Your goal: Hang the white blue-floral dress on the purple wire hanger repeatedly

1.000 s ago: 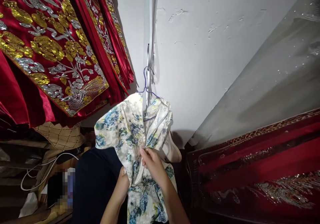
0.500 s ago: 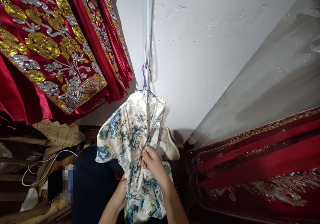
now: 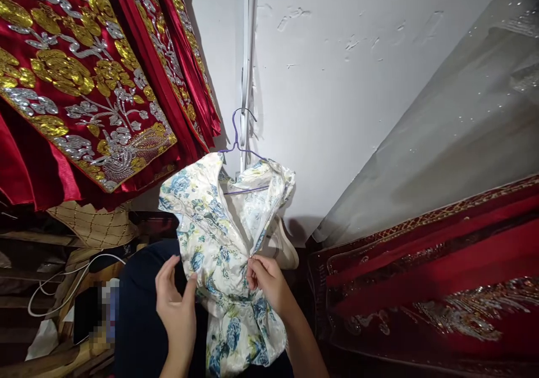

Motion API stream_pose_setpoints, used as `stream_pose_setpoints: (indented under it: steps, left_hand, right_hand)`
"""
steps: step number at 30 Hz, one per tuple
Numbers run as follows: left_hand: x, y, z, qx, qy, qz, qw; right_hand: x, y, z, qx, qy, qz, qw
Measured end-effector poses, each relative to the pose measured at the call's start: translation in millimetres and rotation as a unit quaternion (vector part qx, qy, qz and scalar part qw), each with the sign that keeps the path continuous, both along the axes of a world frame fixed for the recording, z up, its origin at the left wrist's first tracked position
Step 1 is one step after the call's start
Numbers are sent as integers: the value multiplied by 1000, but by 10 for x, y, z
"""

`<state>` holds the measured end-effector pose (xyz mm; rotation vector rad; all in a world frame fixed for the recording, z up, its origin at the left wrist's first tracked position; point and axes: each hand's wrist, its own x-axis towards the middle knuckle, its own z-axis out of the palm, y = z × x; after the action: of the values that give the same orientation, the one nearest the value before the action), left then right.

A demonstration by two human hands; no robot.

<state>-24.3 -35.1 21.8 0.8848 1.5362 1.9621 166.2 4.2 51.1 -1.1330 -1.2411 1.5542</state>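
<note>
A white dress (image 3: 210, 215) with blue and yellow-green flowers hangs from a thin purple wire hanger (image 3: 236, 136). Its neckline gapes in a deep V that narrows to a point at the fingertips of my right hand (image 3: 269, 282). Those fingers are pinched on the dress at that point; any zipper pull between them is too small to make out. My left hand (image 3: 177, 302) is open beside the dress's left edge, thumb and fingers apart and nothing in it. Below the waist the skirt part hangs in folds between my forearms.
Red garments (image 3: 84, 86) with gold and silver embroidery hang at upper left. Grey sheer fabric (image 3: 446, 125) and red cloth (image 3: 421, 288) fill the right. A pale shoe (image 3: 286, 249) lies behind the dress. A white cable (image 3: 59, 310) loops over wooden slats at lower left.
My left hand has come out from behind the dress and opened at its left. The neckline has spread from a narrow slit into a wide V. My right hand stays pinched on the dress.
</note>
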Motion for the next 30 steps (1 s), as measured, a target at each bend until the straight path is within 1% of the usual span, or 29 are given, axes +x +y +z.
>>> stream_pose_setpoints:
  steps: [1, 2, 4, 5, 6, 8, 11, 14, 16, 19, 21, 22, 24, 28, 30]
  left_hand:
    - [75, -10, 52, 1, 39, -33, 999]
    - [158, -10, 90, -11, 61, -84, 995]
    - [321, 18, 118, -53, 53, -196, 978]
    - [392, 41, 114, -71, 36, -234, 969]
    - [449, 64, 103, -83, 16, -258, 963]
    - [519, 97, 77, -95, -18, -270, 958]
    - [523, 90, 59, -100, -67, -282, 952]
    - [469, 63, 62, -86, -95, -337, 933]
    - [441, 66, 68, -74, -81, -357, 928]
    - [435, 92, 80, -76, -49, -362, 928]
    - [448, 99, 78, -87, -25, -383, 919]
    - [453, 96, 70, -92, -8, -392, 915]
    - [450, 84, 37, -106, 30, -401, 909]
    - [366, 114, -44, -135, 101, -426, 889]
    - [297, 178, -73, -138, 148, -437, 876]
  right_hand:
    - [-27, -35, 31, -5, 5, 16, 1000]
    - [-60, -67, 58, -8, 5, 30, 1000]
    - [-130, -117, 98, -4, -10, 59, 998]
    - [-159, -133, 108, 1, -21, 70, 997]
    - [-182, -142, 112, 6, -31, 77, 997]
    - [-206, -142, 107, 10, -41, 81, 996]
    - [-206, -120, 99, 2, -22, 76, 997]
    - [-213, -120, 102, 2, -2, 68, 998]
    - [-237, -137, 96, 1, 6, 67, 998]
    - [-271, -129, 93, -10, 9, 70, 997]
    - [-260, -49, 162, -20, 9, 50, 999]
    - [-239, 20, 238, -19, 11, 29, 999]
    - [-169, 198, 489, 0, 16, -27, 999]
    - [-33, 522, 1209, 86, 17, -118, 989]
    - [-26, 594, 1508, 119, 24, -123, 985]
